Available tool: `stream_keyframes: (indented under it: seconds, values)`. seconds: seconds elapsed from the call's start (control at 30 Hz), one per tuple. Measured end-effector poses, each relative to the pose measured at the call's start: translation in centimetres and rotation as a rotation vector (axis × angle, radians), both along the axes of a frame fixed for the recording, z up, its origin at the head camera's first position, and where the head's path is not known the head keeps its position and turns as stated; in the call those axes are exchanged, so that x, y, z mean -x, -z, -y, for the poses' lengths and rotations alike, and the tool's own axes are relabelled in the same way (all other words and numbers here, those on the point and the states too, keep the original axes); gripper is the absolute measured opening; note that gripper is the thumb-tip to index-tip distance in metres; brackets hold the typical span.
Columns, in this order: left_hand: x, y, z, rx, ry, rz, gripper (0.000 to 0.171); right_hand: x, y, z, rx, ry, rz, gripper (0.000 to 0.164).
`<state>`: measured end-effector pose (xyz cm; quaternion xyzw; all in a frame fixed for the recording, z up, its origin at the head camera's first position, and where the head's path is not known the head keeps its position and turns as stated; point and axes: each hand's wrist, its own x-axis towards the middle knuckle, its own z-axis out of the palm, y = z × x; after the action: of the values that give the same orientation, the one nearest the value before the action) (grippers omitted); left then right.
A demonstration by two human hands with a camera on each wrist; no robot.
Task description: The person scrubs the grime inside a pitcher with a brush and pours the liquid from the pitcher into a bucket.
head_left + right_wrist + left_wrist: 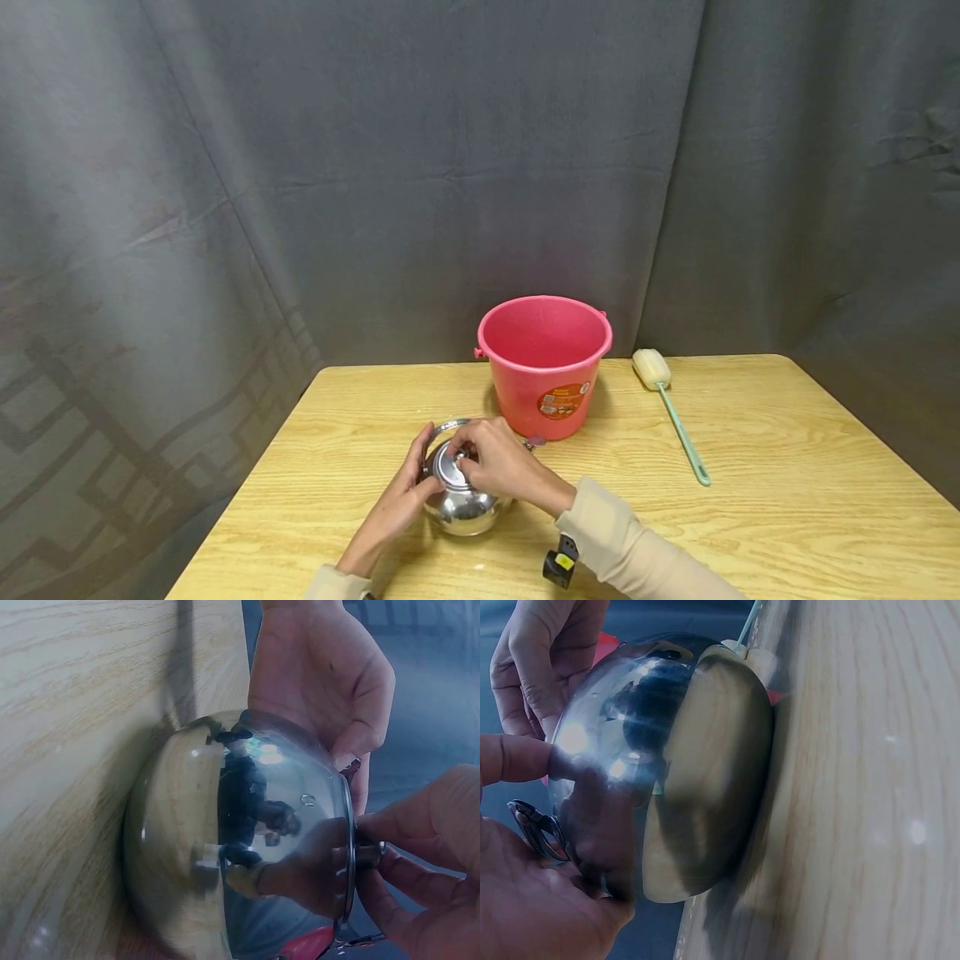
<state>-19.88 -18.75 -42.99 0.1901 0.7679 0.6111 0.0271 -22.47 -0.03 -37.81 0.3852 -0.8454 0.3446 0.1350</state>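
Observation:
A shiny stainless steel kettle (467,515) stands on the table near its front, its loop handle (448,426) showing at the back. My left hand (401,497) holds the kettle's left side, with the thumb over the shoulder next to the lid. Between the fingertips and thumb of my right hand (504,460) is the small knob (370,855) of the kettle's lid (447,473). The lid lies on the top of the kettle. In the left wrist view the rounded body (705,765) fills the middle, with the left palm beside it.
Behind the kettle stands a pink bucket (517,392) with an orange label. To its right lies a sponge brush (682,433) with a pale green handle. The wooden table (787,500) reaches back to a grey curtain (450,208).

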Motion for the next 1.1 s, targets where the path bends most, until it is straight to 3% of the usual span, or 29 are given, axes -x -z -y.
stream_keyframes:
  seconds: [0.6,1.1]
  values:
    - [0.01,-0.05,-0.06,0.009,-0.034,-0.007,0.089,-0.01,-0.06,-0.30,0.024,-0.008,0.024,0.015]
    - [-0.04,-0.06,-0.08,-0.004,-0.011,-0.004,0.089,-0.08,-0.12,-0.25,0.060,-0.016,0.073,0.013]
